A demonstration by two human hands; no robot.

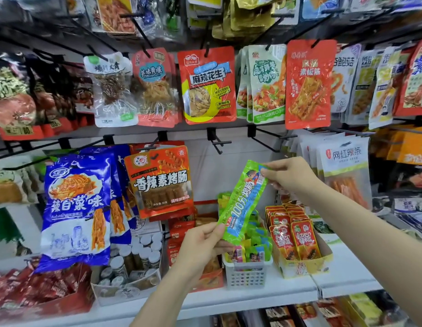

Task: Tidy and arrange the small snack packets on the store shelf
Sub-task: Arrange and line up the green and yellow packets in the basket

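Observation:
A long green-and-blue snack packet [242,201] is held slanted in the air in front of the shelf. My left hand [203,244] pinches its lower end. My right hand [290,175] pinches its upper end. Straight below it stands a white slotted basket [246,274] with several more green packets of the same kind inside. To the right of the basket, a yellow cardboard display box [304,265] holds several small red packets standing upright.
The white shelf [252,296] also carries a box of small jars [132,260] and red packets [40,289] at the left. Hanging packets fill the pegs above: blue bags [75,208], an orange packet [160,182]. Two bare black pegs [219,143] jut out above the basket.

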